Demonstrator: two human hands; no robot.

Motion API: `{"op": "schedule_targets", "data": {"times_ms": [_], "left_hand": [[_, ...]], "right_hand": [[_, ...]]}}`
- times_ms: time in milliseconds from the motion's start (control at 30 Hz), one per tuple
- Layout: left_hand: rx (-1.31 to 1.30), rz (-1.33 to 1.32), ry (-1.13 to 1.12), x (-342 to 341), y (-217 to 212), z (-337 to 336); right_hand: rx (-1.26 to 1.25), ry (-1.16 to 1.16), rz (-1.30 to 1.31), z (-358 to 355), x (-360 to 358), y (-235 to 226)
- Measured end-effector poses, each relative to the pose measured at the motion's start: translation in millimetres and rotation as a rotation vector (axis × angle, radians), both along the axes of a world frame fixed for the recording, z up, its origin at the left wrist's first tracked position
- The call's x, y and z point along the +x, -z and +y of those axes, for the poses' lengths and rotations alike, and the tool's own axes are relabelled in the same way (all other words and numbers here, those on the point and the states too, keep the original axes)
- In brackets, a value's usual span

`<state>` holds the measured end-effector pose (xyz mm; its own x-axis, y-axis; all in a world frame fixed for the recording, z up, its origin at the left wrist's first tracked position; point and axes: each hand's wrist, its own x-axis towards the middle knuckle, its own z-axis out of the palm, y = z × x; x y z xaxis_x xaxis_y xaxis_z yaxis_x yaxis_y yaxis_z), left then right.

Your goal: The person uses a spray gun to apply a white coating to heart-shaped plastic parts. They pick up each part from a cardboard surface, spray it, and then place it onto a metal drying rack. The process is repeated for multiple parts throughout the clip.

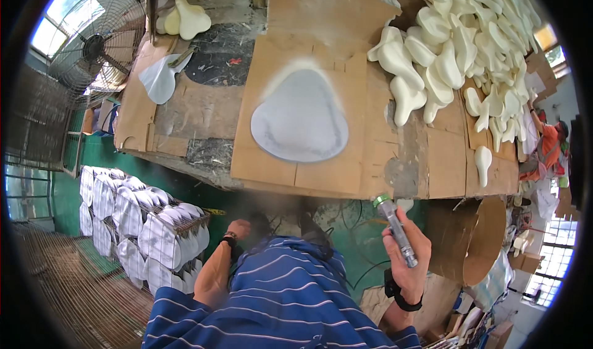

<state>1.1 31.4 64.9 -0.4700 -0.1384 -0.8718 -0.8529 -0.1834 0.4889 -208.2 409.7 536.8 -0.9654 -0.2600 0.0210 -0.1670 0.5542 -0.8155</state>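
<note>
Head view, looking down past a blue striped shirt (290, 293): the right hand (407, 256) is raised in front of the chest, its grip wrapped around a grey spray gun (397, 230) with a green tip, which points up toward the surface edge. The left hand (238, 230), with a dark band at the wrist, hangs low beside the body near the floor; whether its grip is wide or narrow cannot be told, and nothing shows in it. Ahead, on the cardboard-covered surface (432, 157), 1 grey rounded-triangle piece (301, 117) lies flat on a cardboard sheet, ringed by pale overspray. To the right a large heap of cream-coloured moulded pieces (457, 46) covers the far corner, with 1 lying apart near the edge. At lower left, wire crates (154, 231) hold stacked grey pieces. A standing fan (96, 40) is at upper left. Another person in an orange shirt (546, 142) stands at the far right.
</note>
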Motion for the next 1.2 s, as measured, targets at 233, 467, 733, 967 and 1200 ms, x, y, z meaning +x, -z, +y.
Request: {"op": "schedule_targets", "data": {"times_ms": [233,467,733,967,1200], "left_hand": [[-0.081,0.002,0.044,-5,0,4],[-0.163,-0.038,0.151,-8,1,1],[-0.178,-0.023,0.143,-16,9,-3],[-0.163,-0.056,0.117,-21,-10,2],[-0.154,-0.052,0.117,-11,-2,-4]], "right_hand": [[0.031,0.099,-0.076,8,11,-6],[0.051,-0.042,-0.124,11,16,-7],[0.062,-0.127,-0.147,8,18,-9],[-0.050,0.139,-0.064,10,19,8],[0.082,-0.028,-0.139,22,33,-9]]}}
